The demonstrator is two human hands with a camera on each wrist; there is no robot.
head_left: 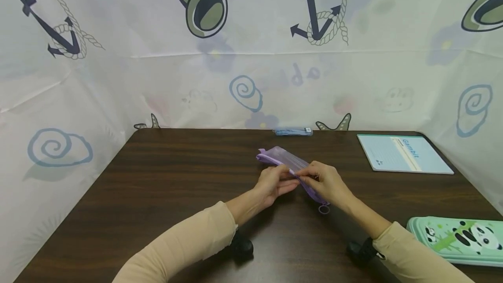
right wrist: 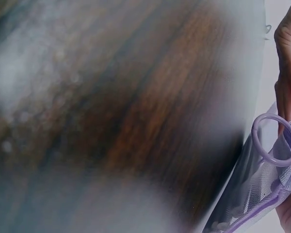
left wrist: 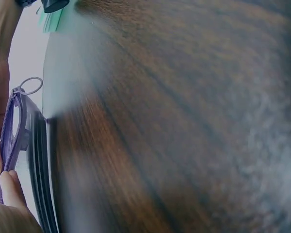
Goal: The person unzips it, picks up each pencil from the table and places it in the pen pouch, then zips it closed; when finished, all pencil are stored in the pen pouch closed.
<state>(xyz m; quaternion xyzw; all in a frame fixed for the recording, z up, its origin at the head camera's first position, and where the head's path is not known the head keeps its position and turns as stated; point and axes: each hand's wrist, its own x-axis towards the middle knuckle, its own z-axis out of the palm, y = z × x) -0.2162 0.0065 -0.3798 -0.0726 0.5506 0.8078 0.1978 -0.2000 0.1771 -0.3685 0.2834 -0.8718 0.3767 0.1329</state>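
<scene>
A purple mesh zipper pouch (head_left: 288, 157) is held between both hands over the middle of the table. My left hand (head_left: 273, 183) pinches its zippered edge from the left side, with the lower fingers stretched out beneath. From the right, my right hand (head_left: 324, 182) pinches the same edge with thumb and fingertips close to the left hand's. A purple ring (head_left: 324, 209) hangs from the pouch's near end. In the left wrist view the zipper (left wrist: 6, 131) runs from the ring end down to the fingertips, and its edges stand apart there. Small pale shapes (right wrist: 220, 226) show through the mesh in the right wrist view.
A blue packet (head_left: 293, 132) lies at the table's back edge. A light blue notebook (head_left: 404, 154) lies at the back right, and a green panda pencil case (head_left: 461, 239) at the front right. Patterned white cloth (head_left: 177, 86) hangs behind the dark wooden table (head_left: 177, 165).
</scene>
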